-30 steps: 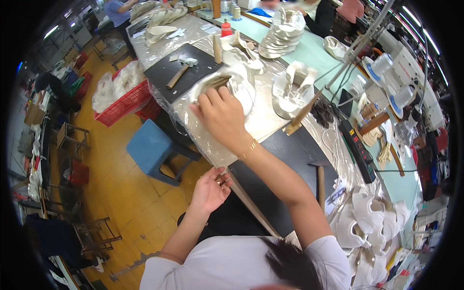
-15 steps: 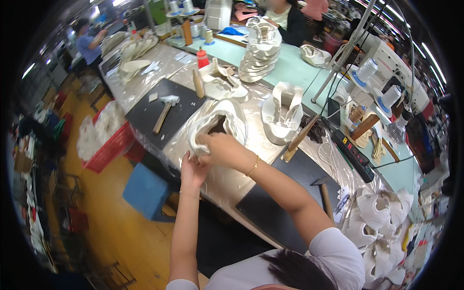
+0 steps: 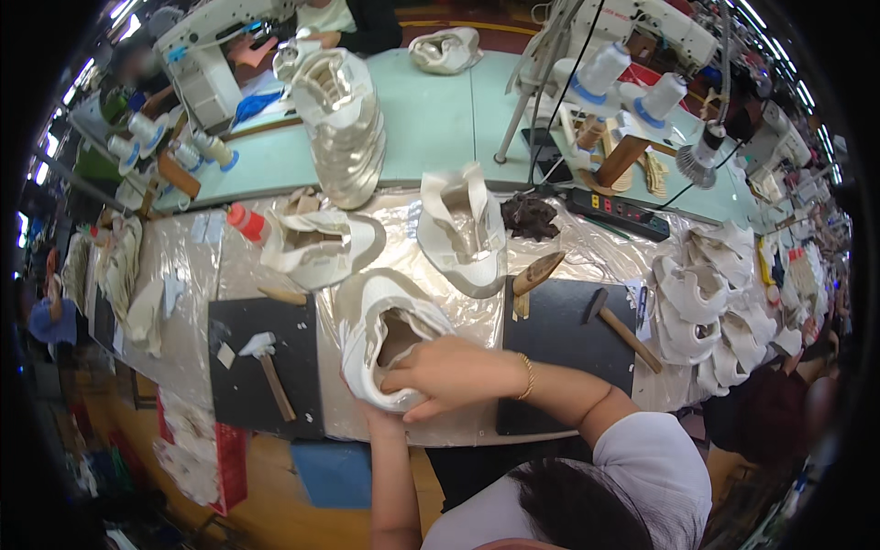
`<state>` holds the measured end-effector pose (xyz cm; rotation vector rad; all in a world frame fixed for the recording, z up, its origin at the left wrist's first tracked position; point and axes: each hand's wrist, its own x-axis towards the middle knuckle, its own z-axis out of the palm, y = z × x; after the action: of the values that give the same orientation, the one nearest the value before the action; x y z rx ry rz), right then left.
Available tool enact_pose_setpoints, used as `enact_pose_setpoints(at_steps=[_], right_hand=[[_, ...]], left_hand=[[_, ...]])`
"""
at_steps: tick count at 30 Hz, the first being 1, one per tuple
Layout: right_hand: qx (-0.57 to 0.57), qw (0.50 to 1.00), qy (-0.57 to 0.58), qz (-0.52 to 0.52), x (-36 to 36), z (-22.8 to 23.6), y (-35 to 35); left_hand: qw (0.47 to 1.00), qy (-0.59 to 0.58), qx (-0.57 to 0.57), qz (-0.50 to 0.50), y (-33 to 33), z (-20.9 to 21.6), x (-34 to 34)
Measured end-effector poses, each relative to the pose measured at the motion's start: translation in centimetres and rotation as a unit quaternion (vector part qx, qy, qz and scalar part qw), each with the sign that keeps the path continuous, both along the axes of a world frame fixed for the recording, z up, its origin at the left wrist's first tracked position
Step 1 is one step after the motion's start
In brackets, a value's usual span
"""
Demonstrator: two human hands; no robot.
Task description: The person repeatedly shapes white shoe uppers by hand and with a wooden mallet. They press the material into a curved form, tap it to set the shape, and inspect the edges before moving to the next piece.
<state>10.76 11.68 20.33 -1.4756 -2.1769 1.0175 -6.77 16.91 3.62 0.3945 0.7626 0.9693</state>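
Observation:
A white shoe upper (image 3: pixel 374 295) lies in front of me, its ankle opening turned towards me. My right hand (image 3: pixel 456 372) is closed on the collar, with the fingertips inside the opening. At the heel end, my left hand (image 3: pixel 379 418) cups the same upper from below and the left; most of its fingers are hidden behind it. Two more white uppers rest just beyond: one on the left (image 3: pixel 316 246), one standing on the right (image 3: pixel 463 238). A hammer (image 3: pixel 272 371) lies on the left black mat (image 3: pixel 247 321), another hammer (image 3: pixel 623 332) on the right black mat (image 3: pixel 559 385).
A tall stack of uppers (image 3: pixel 344 137) stands on the pale green table (image 3: pixel 426 119). Piled uppers (image 3: pixel 701 307) crowd the right end. Also around are a red bottle (image 3: pixel 246 223), a pointed wooden tool (image 3: pixel 536 272), a power strip (image 3: pixel 619 215) and thread cones (image 3: pixel 600 71). A co-worker sits opposite.
My view has swung to the right, so the bench now lies straight across it. The left hand has moved from beside the heel to up against the upper; the right stays at the collar.

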Motion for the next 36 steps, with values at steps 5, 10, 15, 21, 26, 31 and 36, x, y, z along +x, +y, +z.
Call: enact_pose_setpoints(at_steps=[5,10,15,21,26,31,36], right_hand=[[0.043,0.997,-0.059,-0.009,-3.0,4.7,1.2],[0.125,0.978,-0.123,-0.110,0.3,12.8,4.8],[0.167,0.951,-0.133,-0.222,10.3,15.7,10.3],[0.293,0.839,-0.159,-0.431,19.5,3.2,18.6],[0.290,0.746,-0.173,-0.574,21.6,-5.6,19.7],[0.376,0.771,-0.247,-0.452,25.1,-6.5,18.7],[0.263,0.799,-0.182,-0.509,26.9,-4.9,18.6]], left_hand=[[0.998,-0.009,0.002,-0.062,1.9,4.4,1.0],[0.990,-0.041,-0.012,-0.136,7.8,8.1,7.4],[0.980,-0.107,-0.031,-0.167,16.9,8.3,21.4],[0.967,-0.119,-0.115,-0.195,22.1,5.0,32.0],[0.960,-0.057,-0.171,-0.216,23.1,2.2,34.0],[0.982,-0.060,-0.063,-0.168,21.3,1.8,33.6],[0.962,0.163,0.165,-0.147,13.3,6.6,24.1]])
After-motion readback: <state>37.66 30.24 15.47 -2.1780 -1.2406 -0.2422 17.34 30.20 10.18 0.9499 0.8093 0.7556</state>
